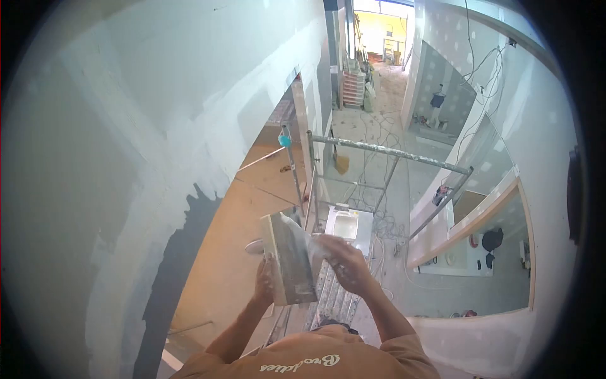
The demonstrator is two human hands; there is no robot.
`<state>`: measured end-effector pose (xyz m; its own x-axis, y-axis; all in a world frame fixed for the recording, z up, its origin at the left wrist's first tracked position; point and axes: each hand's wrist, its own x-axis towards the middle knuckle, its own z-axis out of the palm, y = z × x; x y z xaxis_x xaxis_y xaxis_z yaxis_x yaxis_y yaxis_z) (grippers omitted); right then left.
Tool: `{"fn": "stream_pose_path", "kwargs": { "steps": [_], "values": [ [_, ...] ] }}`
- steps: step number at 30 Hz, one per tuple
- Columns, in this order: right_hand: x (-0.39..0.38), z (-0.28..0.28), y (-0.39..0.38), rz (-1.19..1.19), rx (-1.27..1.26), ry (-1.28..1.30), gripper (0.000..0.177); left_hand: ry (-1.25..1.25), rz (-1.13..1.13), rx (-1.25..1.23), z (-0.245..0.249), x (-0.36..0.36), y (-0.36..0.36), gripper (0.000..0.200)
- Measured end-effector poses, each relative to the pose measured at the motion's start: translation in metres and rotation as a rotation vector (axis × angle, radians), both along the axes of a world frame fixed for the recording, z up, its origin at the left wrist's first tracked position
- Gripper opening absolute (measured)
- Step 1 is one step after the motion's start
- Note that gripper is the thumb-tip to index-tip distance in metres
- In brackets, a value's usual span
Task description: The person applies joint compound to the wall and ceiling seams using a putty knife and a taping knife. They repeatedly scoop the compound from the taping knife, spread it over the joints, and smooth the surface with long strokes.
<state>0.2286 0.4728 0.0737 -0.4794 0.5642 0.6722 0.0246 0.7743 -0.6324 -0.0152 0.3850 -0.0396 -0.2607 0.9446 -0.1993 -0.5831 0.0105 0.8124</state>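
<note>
A long metal mud pan (291, 262) with white compound along its top end is in front of my chest. My left hand (266, 278) is closed round its left side. At the pan's right side is my right hand (341, 256), its fingers bent round a tool blurred by motion. A pale blade-like shape (295, 224) reaches from that hand to the pan's upper end. Wet compound marks the plastered wall (208, 132) at the left.
A metal scaffold rail (391, 152) crosses ahead, with a perforated platform (338, 294) below me. A white tub (346, 224) stands beyond it. Cables (385, 221) lie on the floor. A wood-framed opening (524, 240) is at the right.
</note>
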Motion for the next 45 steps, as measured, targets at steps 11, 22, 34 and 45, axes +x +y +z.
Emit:
{"fn": "stream_pose_path", "kwargs": {
  "steps": [11,22,34,45],
  "values": [
    [0.043,-0.046,0.012,-0.276,0.203,-0.591,0.07,-0.172,-0.237,-0.012,-0.01,-0.022,0.048,0.044],
    [0.175,-0.232,-0.019,-0.55,-1.293,0.414,0.034,-0.279,-0.049,0.034,-0.014,-0.04,0.056,0.045],
    [0.181,-0.192,0.014,-0.672,-1.285,0.65,0.033,-0.188,-0.062,-0.09,-0.062,-0.031,0.11,0.052],
    [0.165,-0.132,0.211,-0.623,-1.224,0.457,0.031,-0.172,-0.022,-0.039,-0.1,-0.03,0.242,0.052]
  ]
}}
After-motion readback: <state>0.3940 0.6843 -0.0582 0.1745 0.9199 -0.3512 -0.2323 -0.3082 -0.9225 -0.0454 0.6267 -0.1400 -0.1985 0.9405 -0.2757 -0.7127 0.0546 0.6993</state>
